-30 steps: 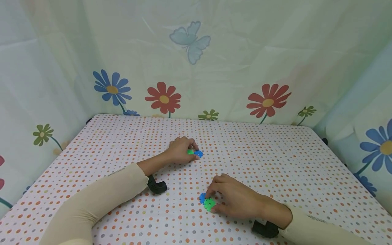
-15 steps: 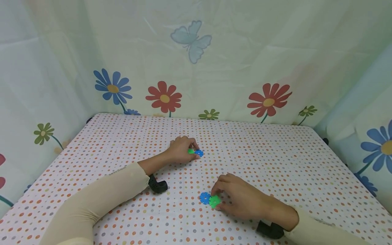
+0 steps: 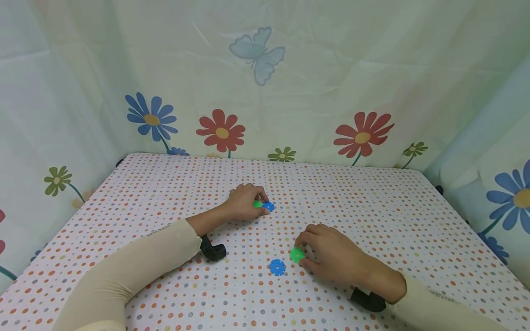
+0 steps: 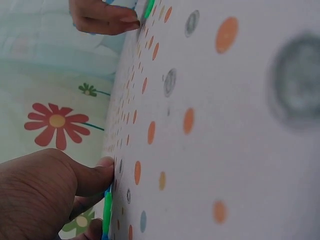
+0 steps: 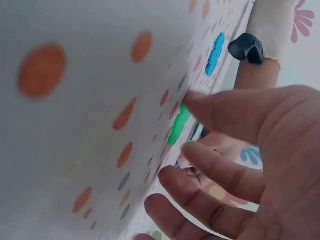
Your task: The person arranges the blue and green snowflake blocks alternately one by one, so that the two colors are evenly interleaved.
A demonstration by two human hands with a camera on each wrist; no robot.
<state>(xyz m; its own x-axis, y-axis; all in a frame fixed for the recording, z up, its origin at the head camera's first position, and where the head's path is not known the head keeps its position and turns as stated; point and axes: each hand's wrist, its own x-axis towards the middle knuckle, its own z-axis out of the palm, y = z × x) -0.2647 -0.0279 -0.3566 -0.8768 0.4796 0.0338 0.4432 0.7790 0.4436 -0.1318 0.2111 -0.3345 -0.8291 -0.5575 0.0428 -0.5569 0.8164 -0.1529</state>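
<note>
In the head view, my left hand (image 3: 246,202) rests on the table with thumb and index finger at opposite edges of a blue notched plastic disc (image 3: 269,207). A green notched disc (image 3: 257,204) lies beside it, partly hidden under the fingers. Closer to me, my right hand (image 3: 333,253) pinches another green notched disc (image 3: 296,255) by its edges between thumb and index finger; the right wrist view shows this green disc (image 5: 179,125) flat at the tabletop. A second blue notched disc (image 3: 277,267) lies loose just left of and nearer than the right hand.
White cloth with coloured dots covers the table (image 3: 186,294). Flower-printed curtains (image 3: 306,92) stand along the back and both sides. A black wrist strap (image 3: 213,249) hangs under the left wrist, and another black strap (image 3: 368,300) under the right.
My right hand has moved right and away from me, sliding the green disc off the blue disc that it partly covered. That blue disc now lies apart. My left hand has stayed still.
</note>
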